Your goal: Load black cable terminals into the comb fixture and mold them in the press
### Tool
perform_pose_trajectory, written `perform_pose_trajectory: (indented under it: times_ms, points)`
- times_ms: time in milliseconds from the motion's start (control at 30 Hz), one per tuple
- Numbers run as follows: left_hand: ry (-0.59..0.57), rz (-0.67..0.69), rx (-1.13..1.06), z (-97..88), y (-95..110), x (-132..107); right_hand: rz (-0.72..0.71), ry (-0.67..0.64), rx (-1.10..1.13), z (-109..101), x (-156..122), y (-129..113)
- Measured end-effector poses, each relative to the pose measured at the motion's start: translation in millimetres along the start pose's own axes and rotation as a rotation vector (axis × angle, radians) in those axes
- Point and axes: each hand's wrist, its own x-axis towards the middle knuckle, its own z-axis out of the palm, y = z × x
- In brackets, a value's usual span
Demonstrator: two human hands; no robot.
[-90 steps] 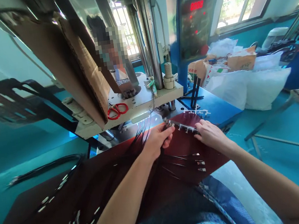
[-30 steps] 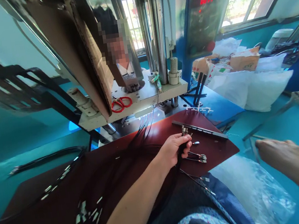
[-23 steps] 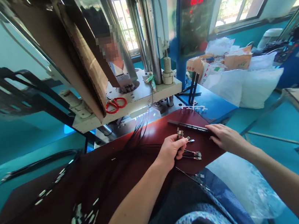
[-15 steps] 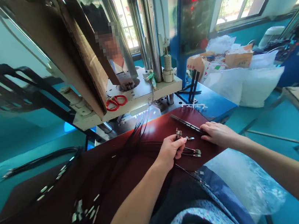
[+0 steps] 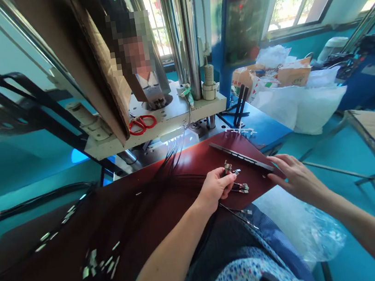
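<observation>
My left hand [image 5: 219, 185] is closed around thin black cables, and their metal connectors [image 5: 226, 167] stick out past the thumb. More cable ends with metal connectors [image 5: 243, 187] lie just beyond that hand on the red-brown tabletop [image 5: 159, 214]. A long, narrow dark strip with light slots [image 5: 240, 156] lies slantwise on the tabletop. At its near end is my right hand [image 5: 288, 173], fingers apart, its fingertips close to the strip; whether they touch it I cannot tell. Black cables run back from my left hand toward the press.
A press with metal columns [image 5: 190, 37] stands ahead, red-handled scissors [image 5: 142, 124] on its plate. Bundled cables with metal ends [image 5: 95, 263] lie at the left. White bags [image 5: 318, 103] and a cardboard box stand back right. Behind the press is a person [image 5: 146, 79].
My right hand has moved right, off the middle of the strip to its near end, and its fingers have spread. My left hand keeps hold of the cables. The red display reads differently.
</observation>
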Motion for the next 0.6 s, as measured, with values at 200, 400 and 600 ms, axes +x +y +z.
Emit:
perform_pose_trajectory:
  times_ms: [200, 400, 600]
  points:
    - [0.033, 0.023, -0.020, -7.3, -0.6, -5.1, 0.164, -0.185, 0.012, 22.7, 9.5, 4.5]
    - [0.037, -0.010, -0.039, -2.7, -2.1, -2.4, 0.049, -0.115, 0.120, 5.3, -2.8, 29.1]
    - [0.101, 0.017, -0.033, -1.6, -0.2, -3.3, 0.085, -0.248, 0.108, 7.4, 46.4, -18.2]
